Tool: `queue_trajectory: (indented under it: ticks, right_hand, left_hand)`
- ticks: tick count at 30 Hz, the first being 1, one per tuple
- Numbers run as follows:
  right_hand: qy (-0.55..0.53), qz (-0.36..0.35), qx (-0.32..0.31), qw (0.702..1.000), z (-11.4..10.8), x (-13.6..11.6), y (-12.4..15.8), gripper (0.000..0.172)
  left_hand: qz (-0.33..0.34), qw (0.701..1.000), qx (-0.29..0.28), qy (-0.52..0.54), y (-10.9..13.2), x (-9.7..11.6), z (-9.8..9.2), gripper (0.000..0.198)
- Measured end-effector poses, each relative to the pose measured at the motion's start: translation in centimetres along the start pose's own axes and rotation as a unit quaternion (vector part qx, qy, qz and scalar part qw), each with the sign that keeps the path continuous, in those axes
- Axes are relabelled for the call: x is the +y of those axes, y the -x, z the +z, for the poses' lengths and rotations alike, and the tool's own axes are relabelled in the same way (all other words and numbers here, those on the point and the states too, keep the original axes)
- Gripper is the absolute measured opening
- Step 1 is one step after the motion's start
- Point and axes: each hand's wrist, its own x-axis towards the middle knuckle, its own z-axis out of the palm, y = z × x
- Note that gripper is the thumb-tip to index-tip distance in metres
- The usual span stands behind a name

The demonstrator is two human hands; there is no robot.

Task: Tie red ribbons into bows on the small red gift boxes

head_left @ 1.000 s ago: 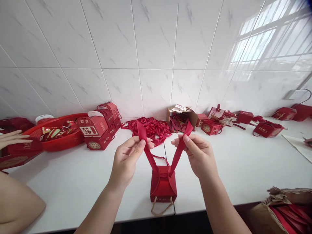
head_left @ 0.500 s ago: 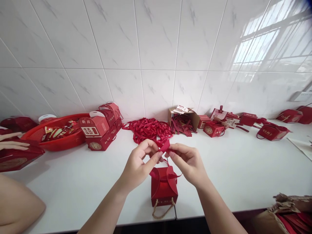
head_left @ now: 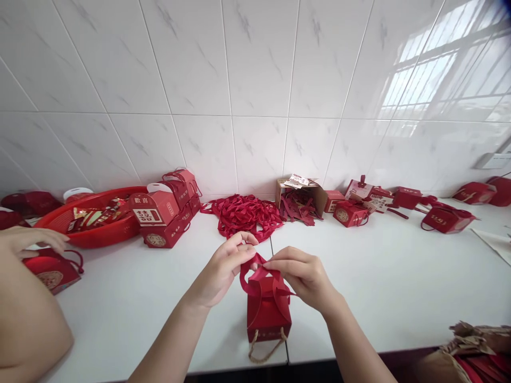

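A small red gift box [head_left: 269, 314] with a twisted rope handle [head_left: 266, 357] stands upright near the front edge of the white table. Red ribbon [head_left: 248, 283] loops over its closed top flaps. My left hand [head_left: 223, 271] is at the upper left of the box, fingers curled, with the ribbon between thumb and fingers. On the other side my right hand [head_left: 305, 274] pinches the ribbon just above the box, thumb and fingertips together. The fingertips partly cover where the ribbon crosses.
A heap of red ribbons [head_left: 245, 215] lies by the wall, beside a cardboard box of red strips [head_left: 299, 205]. Stacked gift boxes [head_left: 159, 213] and a red basket [head_left: 99, 239] stand left, near another person's hand [head_left: 32, 240]. A paper sack [head_left: 471, 346] is at lower right.
Both hands have shifted slightly down toward the box, and the ribbon has opened into wider loops. The left fingers have loosened. The other person's hand has moved on their box.
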Motion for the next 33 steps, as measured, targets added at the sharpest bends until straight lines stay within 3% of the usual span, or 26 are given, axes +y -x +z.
queue_trajectory:
  ticks: [5,8,11,14,16,18,23,27,30,33]
  right_hand:
    - [0.095,-0.038,0.028,0.994,0.0,-0.2,0.0,0.041]
    - [0.09,-0.015,0.041,0.995,0.1,-0.3,0.3,0.041]
    - [0.063,0.046,0.112,0.991,0.4,-0.3,1.1,0.038]
    - [0.019,0.137,0.211,0.968,0.3,-0.4,2.6,0.028]
    - [0.005,0.206,0.252,0.946,-0.2,-0.7,4.0,0.017]
    - [0.008,0.268,0.267,0.926,-1.1,-0.9,5.8,0.011]
    - [0.098,0.405,0.252,0.874,-3.6,-0.4,12.9,0.027]
    - [0.161,0.488,0.226,0.828,-4.4,1.4,17.7,0.033]
    - [0.215,0.495,0.237,0.808,-3.8,2.1,17.8,0.042]
    - [0.224,0.439,0.224,0.841,-2.5,2.0,15.2,0.039]
  left_hand:
    - [0.011,0.999,-0.009,-0.051,0.4,0.1,0.3,0.019]
    - [0.078,0.976,0.047,-0.2,1.1,-0.5,0.8,0.033]
    - [0.212,0.89,0.153,-0.374,1.4,-1.5,0.8,0.037]
    - [0.322,0.797,0.228,-0.456,1.4,-2.2,-0.1,0.033]
    - [0.343,0.755,0.275,-0.486,1.9,-2.4,-1.2,0.03]
    - [0.321,0.733,0.32,-0.507,3.0,-2.9,-2.8,0.026]
    - [0.165,0.74,0.388,-0.523,8.1,-6.8,-8.5,0.023]
    - [0.048,0.795,0.34,-0.5,10.9,-11.0,-11.8,0.026]
    - [0.039,0.818,0.322,-0.475,10.6,-12.5,-10.9,0.025]
    - [0.052,0.847,0.332,-0.411,8.6,-12.7,-7.7,0.026]
